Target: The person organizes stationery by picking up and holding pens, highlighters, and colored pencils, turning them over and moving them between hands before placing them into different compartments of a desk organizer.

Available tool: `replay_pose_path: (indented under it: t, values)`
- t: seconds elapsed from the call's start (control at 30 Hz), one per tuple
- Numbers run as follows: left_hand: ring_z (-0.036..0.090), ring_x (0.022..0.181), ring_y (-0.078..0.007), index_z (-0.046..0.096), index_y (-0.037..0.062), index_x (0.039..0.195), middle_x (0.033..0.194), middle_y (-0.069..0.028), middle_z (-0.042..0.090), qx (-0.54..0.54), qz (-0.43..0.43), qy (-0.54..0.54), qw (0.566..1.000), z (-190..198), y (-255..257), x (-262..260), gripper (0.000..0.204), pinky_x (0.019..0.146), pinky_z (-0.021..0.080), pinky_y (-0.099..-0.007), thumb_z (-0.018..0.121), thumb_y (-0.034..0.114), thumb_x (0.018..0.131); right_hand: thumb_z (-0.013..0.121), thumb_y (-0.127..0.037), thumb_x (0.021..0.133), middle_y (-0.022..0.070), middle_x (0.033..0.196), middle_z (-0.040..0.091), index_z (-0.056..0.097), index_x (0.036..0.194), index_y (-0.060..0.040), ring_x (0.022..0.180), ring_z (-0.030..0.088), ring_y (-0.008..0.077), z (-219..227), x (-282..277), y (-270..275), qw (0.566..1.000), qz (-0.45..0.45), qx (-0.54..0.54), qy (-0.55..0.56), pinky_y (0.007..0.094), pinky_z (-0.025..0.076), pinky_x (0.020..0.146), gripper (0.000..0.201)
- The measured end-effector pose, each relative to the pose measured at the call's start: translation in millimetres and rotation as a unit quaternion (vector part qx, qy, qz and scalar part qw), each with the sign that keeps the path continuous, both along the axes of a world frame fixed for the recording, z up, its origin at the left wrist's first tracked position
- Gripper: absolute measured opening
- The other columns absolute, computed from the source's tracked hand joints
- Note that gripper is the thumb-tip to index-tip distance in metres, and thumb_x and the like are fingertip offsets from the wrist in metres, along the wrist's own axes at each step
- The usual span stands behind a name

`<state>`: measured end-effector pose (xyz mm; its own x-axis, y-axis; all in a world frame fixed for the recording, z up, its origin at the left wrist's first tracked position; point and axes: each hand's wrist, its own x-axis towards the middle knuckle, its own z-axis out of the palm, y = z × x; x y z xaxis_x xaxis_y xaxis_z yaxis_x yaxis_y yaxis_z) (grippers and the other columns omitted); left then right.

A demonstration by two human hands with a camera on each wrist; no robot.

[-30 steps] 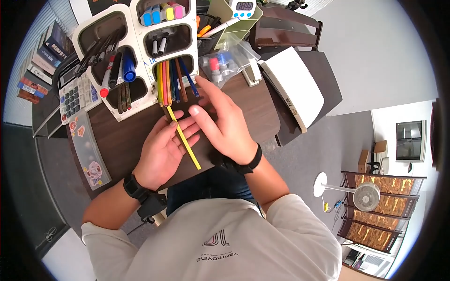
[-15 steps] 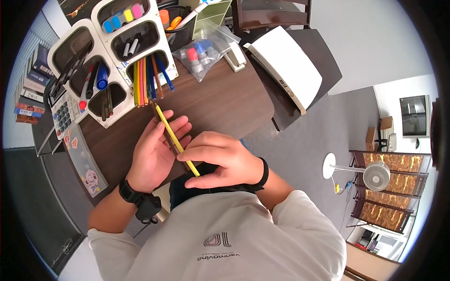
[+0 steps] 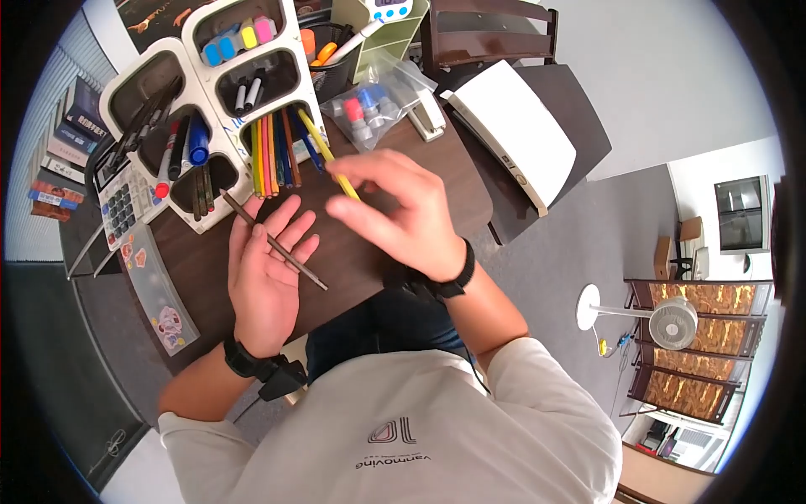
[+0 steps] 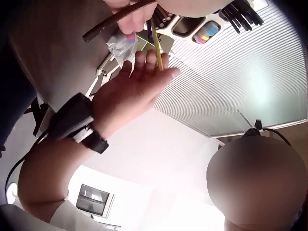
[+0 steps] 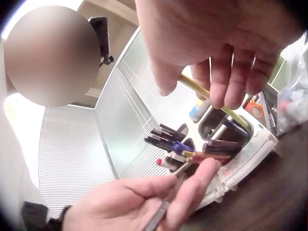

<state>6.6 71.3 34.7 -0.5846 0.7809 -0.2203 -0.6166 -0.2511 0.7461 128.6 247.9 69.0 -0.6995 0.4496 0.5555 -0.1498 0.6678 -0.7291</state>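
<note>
My right hand (image 3: 403, 214) pinches a yellow pencil (image 3: 314, 133) between thumb and fingers. The pencil's far end reaches into the front compartment of a white desk organizer (image 3: 210, 107), beside several colored pencils (image 3: 267, 155) that lean there. Palm up, my left hand (image 3: 265, 281) holds a dark brown pencil (image 3: 295, 264) under its thumb, slanting across the fingers. The left wrist view shows the brown pencil (image 4: 118, 20) close by and the yellow pencil (image 4: 157, 48) at the right hand's fingertips. In the right wrist view the yellow pencil (image 5: 236, 117) runs down into the compartment.
Other organizer compartments hold markers (image 3: 197, 143), black pens and highlighters (image 3: 239, 42). Right of it lie a clear bag (image 3: 369, 105) with small bottles and a stapler (image 3: 428, 116). A calculator (image 3: 122, 206) and a stickered clear case (image 3: 159, 294) line the left side of the table.
The yellow pencil has gone from my left hand to my right and moved forward to the organizer. My left hand now keeps only the brown pencil.
</note>
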Motion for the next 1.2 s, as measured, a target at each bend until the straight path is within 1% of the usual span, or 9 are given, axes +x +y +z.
replay_pose_path:
  t: [0.03, 0.17, 0.4, 0.63, 0.73, 0.8, 0.9, 1.0, 1.2]
  values:
    - [0.058, 0.136, -0.0338, 0.03, 0.0086, 0.162, 0.153, -0.0222, 0.052, 0.006, 0.011, 0.021, 1.0, 3.8, 1.4, 0.8, 0.051, 0.108, 0.05, -0.0458, 0.037, 0.026, 0.114, 0.084, -0.022, 0.09, 0.0127, 0.1, 0.072, 0.074, 0.117, -0.0015, 0.086, 0.069, 0.0262, 1.4, -9.0, 0.2, 1.0, -0.018, 0.004, -0.018, 0.0366, 0.056, 0.077, 0.035]
    - [0.056, 0.139, -0.0321, 0.022, 0.0066, 0.167, 0.158, -0.0208, 0.047, 0.032, 0.025, 0.064, 0.997, 6.4, 3.3, -7.0, 0.056, 0.109, 0.049, -0.0437, 0.035, 0.024, 0.115, 0.081, -0.022, 0.092, 0.0154, 0.103, 0.069, 0.068, 0.127, 0.0015, 0.085, 0.068, 0.0277, -1.7, -30.0, -1.5, 0.995, -0.034, -0.036, -0.081, 0.0373, 0.057, 0.077, 0.044]
    - [0.054, 0.142, -0.0316, 0.023, 0.0049, 0.167, 0.158, -0.0194, 0.048, 0.062, -0.021, 0.048, 0.997, 4.0, 5.7, -15.5, 0.056, 0.11, 0.049, -0.0425, 0.035, 0.022, 0.115, 0.08, -0.012, 0.093, 0.016, 0.118, 0.071, 0.063, 0.138, 0.0032, 0.103, 0.072, 0.0211, -10.1, -30.8, -8.2, 0.989, -0.007, -0.13, -0.072, 0.0349, 0.06, 0.09, 0.051]
    - [0.055, 0.141, -0.0321, 0.023, 0.0061, 0.167, 0.158, -0.0207, 0.049, 0.063, -0.038, 0.041, 0.996, 4.2, 7.9, -18.2, 0.056, 0.11, 0.049, -0.0427, 0.036, 0.024, 0.115, 0.079, -0.011, 0.093, 0.0143, 0.118, 0.072, 0.061, 0.142, 0.002, 0.103, 0.072, 0.02, -15.2, -24.7, -7.8, 0.989, -0.019, -0.131, -0.073, 0.0349, 0.059, 0.092, 0.053]
    - [0.059, 0.136, -0.0314, 0.028, 0.0062, 0.165, 0.152, -0.0202, 0.055, 0.048, -0.026, 0.05, 0.997, 1.0, 6.4, -18.6, 0.054, 0.108, 0.05, -0.0436, 0.037, 0.025, 0.115, 0.079, -0.011, 0.093, 0.0127, 0.118, 0.072, 0.061, 0.142, 0.0011, 0.101, 0.07, 0.0211, -11.4, -21.2, -10.6, 0.992, -0.027, -0.1, -0.069, 0.0341, 0.058, 0.091, 0.053]
    - [0.063, 0.126, -0.0256, 0.042, 0.0074, 0.156, 0.138, -0.0153, 0.063, 0.024, 0.003, 0.037, 0.999, -6.4, 4.8, -18.9, 0.047, 0.107, 0.05, -0.04, 0.038, 0.03, 0.115, 0.079, -0.013, 0.09, 0.0163, 0.117, 0.07, 0.065, 0.133, -0.0004, 0.101, 0.069, 0.0298, -10.0, -19.6, -14.3, 0.997, -0.066, -0.04, -0.016, 0.0375, 0.056, 0.085, 0.048]
    - [0.066, 0.118, -0.0237, 0.052, 0.0087, 0.139, 0.126, -0.0111, 0.067, 0.061, -0.003, -0.018, 0.998, -14.5, 0.3, -20.7, 0.036, 0.104, 0.052, -0.0399, 0.041, 0.032, 0.114, 0.079, -0.01, 0.085, 0.01, 0.101, 0.071, 0.072, 0.118, -0.0065, 0.088, 0.066, 0.0293, 0.1, 1.7, -25.4, 0.993, -0.017, 0.116, 0.019, 0.0373, 0.053, 0.074, 0.034]
    - [0.067, 0.115, -0.0283, 0.056, 0.0085, 0.129, 0.12, -0.012, 0.069, 0.036, 0.001, -0.096, 0.995, -11.1, -0.9, -19.4, 0.032, 0.101, 0.055, -0.0454, 0.043, 0.033, 0.113, 0.085, -0.016, 0.082, 0.0052, 0.091, 0.066, 0.073, 0.117, -0.0079, 0.081, 0.065, 0.0261, 1.1, 17.3, -48.0, 0.982, 0.113, 0.11, -0.1, 0.0377, 0.054, 0.071, 0.038]
    - [0.068, 0.111, -0.0279, 0.057, 0.0082, 0.127, 0.119, -0.0132, 0.069, 0.026, -0.055, -0.135, 0.989, -1.2, -3.2, -13.1, 0.04, 0.1, 0.055, -0.0472, 0.039, 0.041, 0.114, 0.086, -0.009, 0.084, 0.0077, 0.108, 0.073, 0.077, 0.116, -0.0047, 0.09, 0.072, 0.0275, -7.1, 25.9, -54.1, 0.986, 0.152, 0.07, -0.024, 0.0382, 0.058, 0.075, 0.034]
